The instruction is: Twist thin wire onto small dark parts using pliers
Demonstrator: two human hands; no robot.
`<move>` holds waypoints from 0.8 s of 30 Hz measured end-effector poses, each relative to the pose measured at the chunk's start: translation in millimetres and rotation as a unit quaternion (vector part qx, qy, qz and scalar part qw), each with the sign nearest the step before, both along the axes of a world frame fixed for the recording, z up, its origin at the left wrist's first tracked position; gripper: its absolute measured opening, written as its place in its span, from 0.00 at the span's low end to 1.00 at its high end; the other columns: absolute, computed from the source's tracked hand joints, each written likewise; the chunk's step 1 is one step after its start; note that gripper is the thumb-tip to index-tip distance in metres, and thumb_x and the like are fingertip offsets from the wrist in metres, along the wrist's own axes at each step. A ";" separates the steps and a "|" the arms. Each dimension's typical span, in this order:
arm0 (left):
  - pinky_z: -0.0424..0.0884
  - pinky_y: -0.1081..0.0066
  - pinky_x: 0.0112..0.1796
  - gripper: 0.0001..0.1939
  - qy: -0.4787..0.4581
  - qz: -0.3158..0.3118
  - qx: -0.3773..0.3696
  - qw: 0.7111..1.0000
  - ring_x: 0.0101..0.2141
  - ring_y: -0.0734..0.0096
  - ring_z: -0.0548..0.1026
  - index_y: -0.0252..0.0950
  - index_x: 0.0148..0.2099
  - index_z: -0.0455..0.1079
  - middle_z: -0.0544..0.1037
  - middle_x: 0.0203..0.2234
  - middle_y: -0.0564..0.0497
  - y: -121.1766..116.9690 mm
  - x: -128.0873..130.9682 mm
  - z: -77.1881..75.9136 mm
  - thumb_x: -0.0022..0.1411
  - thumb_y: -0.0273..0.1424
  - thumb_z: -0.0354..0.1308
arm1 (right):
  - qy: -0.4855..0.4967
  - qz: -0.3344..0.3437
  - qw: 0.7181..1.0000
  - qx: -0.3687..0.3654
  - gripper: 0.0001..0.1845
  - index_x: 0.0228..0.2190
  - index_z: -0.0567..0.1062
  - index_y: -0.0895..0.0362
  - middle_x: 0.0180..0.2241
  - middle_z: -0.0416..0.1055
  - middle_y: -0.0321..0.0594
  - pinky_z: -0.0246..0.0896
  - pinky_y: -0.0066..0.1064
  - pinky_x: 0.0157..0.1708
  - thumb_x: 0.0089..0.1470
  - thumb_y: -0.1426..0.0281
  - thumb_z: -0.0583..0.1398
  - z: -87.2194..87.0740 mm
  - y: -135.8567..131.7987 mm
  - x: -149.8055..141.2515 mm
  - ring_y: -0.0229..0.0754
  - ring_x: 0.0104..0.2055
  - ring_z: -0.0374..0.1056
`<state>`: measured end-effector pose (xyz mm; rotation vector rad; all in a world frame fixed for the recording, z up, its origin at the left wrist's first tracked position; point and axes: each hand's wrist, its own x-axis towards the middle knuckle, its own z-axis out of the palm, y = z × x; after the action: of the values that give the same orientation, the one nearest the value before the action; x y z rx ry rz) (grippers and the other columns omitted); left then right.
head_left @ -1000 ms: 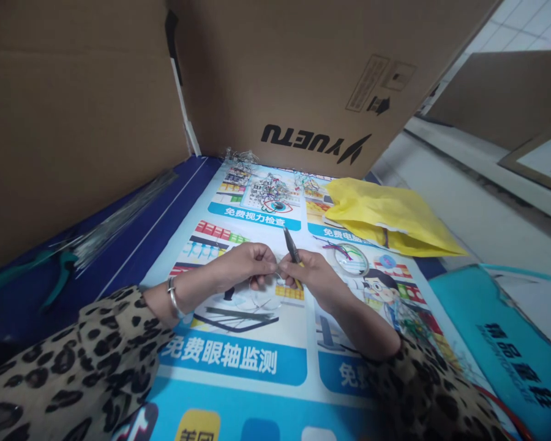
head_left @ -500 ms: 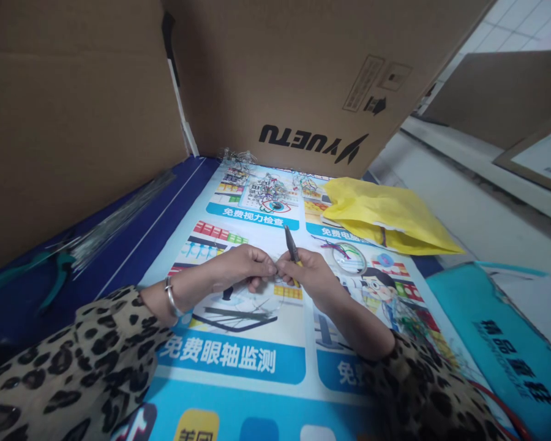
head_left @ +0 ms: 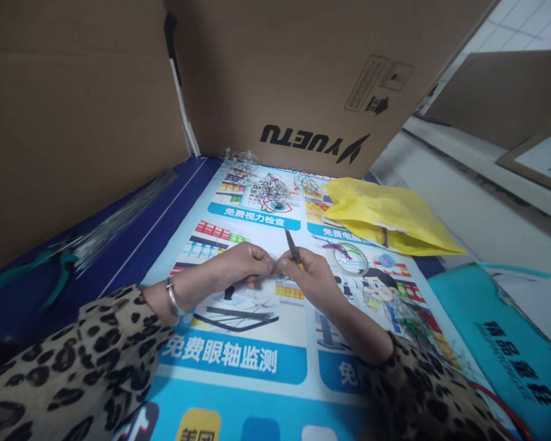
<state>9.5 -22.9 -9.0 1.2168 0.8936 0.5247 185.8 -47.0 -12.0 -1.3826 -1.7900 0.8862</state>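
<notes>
My left hand and my right hand meet over the printed poster, fingertips pinched together. Between them hangs a thin clear wire ring with fine strands across it. My right hand also grips small pliers, whose dark tip points up and away. A silver bangle sits on my left wrist. Both sleeves are leopard print.
A yellow plastic bag lies to the right, and a clear tape roll lies beside my right hand. Teal pliers and a bundle of metal wires lie at the left. Cardboard walls stand behind. A teal bag lies at right.
Both hands stay pinched together and have barely shifted; the wire ring has turned slightly between the fingers.
</notes>
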 end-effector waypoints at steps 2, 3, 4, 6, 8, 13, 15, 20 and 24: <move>0.59 0.80 0.16 0.05 -0.005 0.024 0.003 1.000 0.13 0.84 0.56 0.32 0.23 0.66 0.59 0.10 0.60 3.4 -2.0 -0.8 0.47 0.28 0.56 | -0.102 -0.012 0.993 0.060 0.09 0.27 0.70 0.56 0.25 0.68 0.34 0.55 0.26 0.30 0.51 0.65 0.54 -0.3 2.7 7.1 0.35 0.28 0.63; 0.58 0.79 0.16 0.05 -0.009 0.036 0.006 0.999 0.13 0.85 0.56 0.32 0.22 0.65 0.59 0.10 0.60 5.4 -3.2 -0.6 0.47 0.28 0.57 | -0.150 -0.019 0.985 0.088 0.09 0.28 0.70 0.56 0.26 0.68 0.34 0.54 0.27 0.30 0.52 0.65 0.53 -0.9 4.1 10.7 0.36 0.29 0.63; 0.58 0.79 0.16 0.05 -0.014 0.047 0.010 0.999 0.13 0.85 0.56 0.32 0.22 0.65 0.60 0.11 0.60 7.3 -4.4 -0.2 0.46 0.28 0.57 | -0.197 -0.022 0.974 0.113 0.09 0.28 0.70 0.56 0.26 0.69 0.36 0.53 0.27 0.30 0.52 0.65 0.53 -1.9 5.5 14.1 0.37 0.30 0.63; 0.59 0.79 0.17 0.06 -0.017 0.063 0.020 0.998 0.13 0.85 0.55 0.32 0.23 0.66 0.62 0.13 0.59 10.4 -6.4 1.2 0.47 0.29 0.57 | -0.288 -0.007 0.946 0.149 0.08 0.29 0.70 0.56 0.28 0.69 0.38 0.52 0.28 0.32 0.52 0.67 0.53 -4.9 7.7 19.0 0.38 0.32 0.62; 0.58 0.78 0.17 0.07 0.000 0.073 0.032 0.997 0.13 0.85 0.56 0.31 0.24 0.67 0.64 0.14 0.58 12.2 -7.8 2.1 0.47 0.31 0.57 | -0.366 0.005 0.914 0.177 0.07 0.29 0.70 0.57 0.29 0.68 0.40 0.51 0.29 0.34 0.52 0.69 0.53 -8.3 8.7 21.0 0.40 0.34 0.62; 0.56 0.78 0.17 0.08 0.034 0.065 0.058 0.996 0.13 0.83 0.58 0.33 0.25 0.67 0.61 0.11 0.59 13.3 -8.6 -1.6 0.49 0.33 0.57 | -0.458 0.017 0.858 0.232 0.06 0.29 0.71 0.57 0.30 0.68 0.41 0.47 0.30 0.35 0.51 0.70 0.54 -13.2 7.7 19.5 0.41 0.35 0.59; 0.56 0.78 0.17 0.08 0.051 0.064 0.064 0.995 0.13 0.83 0.59 0.33 0.26 0.67 0.60 0.10 0.60 13.3 -8.3 -3.3 0.50 0.34 0.56 | -0.470 0.019 0.847 0.248 0.06 0.29 0.71 0.57 0.29 0.67 0.41 0.46 0.31 0.35 0.50 0.70 0.55 -12.9 7.4 19.3 0.41 0.35 0.58; 0.54 0.79 0.16 0.09 0.096 0.077 0.098 0.988 0.13 0.82 0.61 0.32 0.27 0.67 0.62 0.10 0.59 11.0 -6.7 -1.8 0.51 0.35 0.55 | -0.490 0.021 0.830 0.265 0.05 0.28 0.70 0.57 0.28 0.66 0.41 0.43 0.32 0.34 0.50 0.70 0.55 -10.5 7.1 20.4 0.41 0.34 0.57; 0.52 0.80 0.15 0.07 0.117 0.073 0.104 0.985 0.12 0.84 0.57 0.32 0.28 0.68 0.63 0.10 0.58 9.5 -5.4 -0.5 0.51 0.32 0.55 | -0.500 0.018 0.824 0.267 0.05 0.27 0.70 0.57 0.28 0.66 0.41 0.42 0.32 0.33 0.51 0.71 0.54 -10.6 6.6 20.1 0.41 0.34 0.57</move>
<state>4.1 -13.4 -9.5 1.4298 1.1565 0.6122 205.9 -40.4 -22.6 -1.5127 -2.5270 -0.4888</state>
